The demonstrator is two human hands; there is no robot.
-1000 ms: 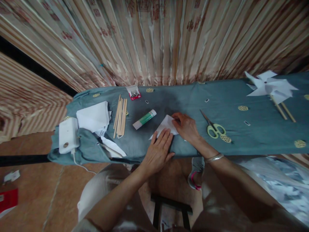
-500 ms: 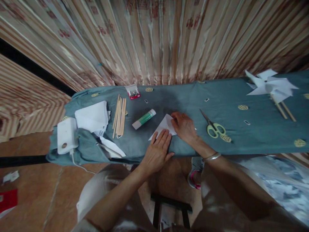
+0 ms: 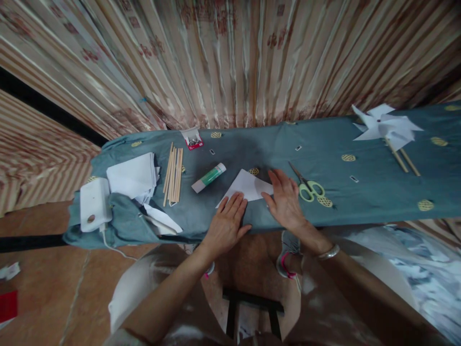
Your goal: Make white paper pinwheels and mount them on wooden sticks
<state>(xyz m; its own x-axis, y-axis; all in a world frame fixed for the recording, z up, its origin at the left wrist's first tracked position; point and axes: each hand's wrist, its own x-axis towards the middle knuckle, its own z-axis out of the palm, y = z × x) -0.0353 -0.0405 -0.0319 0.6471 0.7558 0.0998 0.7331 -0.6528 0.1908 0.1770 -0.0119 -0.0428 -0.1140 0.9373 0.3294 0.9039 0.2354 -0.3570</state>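
Note:
A white sheet of paper folded into a triangle (image 3: 247, 185) lies on the cloth between my hands. My left hand (image 3: 226, 221) rests flat on its lower left edge, fingers stretched out. At the right corner of the paper is my right hand (image 3: 285, 199), with thumb and fingers apart. A green and white glue stick (image 3: 209, 178) lies just left of the paper. Scissors with light green handles (image 3: 311, 190) lie to the right of my right hand, blades pointing away from me.
Several wooden sticks (image 3: 173, 175), a small red box of metal pins (image 3: 194, 140), a stack of white paper (image 3: 131, 175) and a white power device (image 3: 94, 204) are on the left. White paper pinwheels (image 3: 387, 126) lie at the far right. A striped curtain (image 3: 230, 62) hangs behind.
My right hand has slid to the right along the folded paper, uncovering more of it. My left hand stays on the paper. The whole view has shifted slightly.

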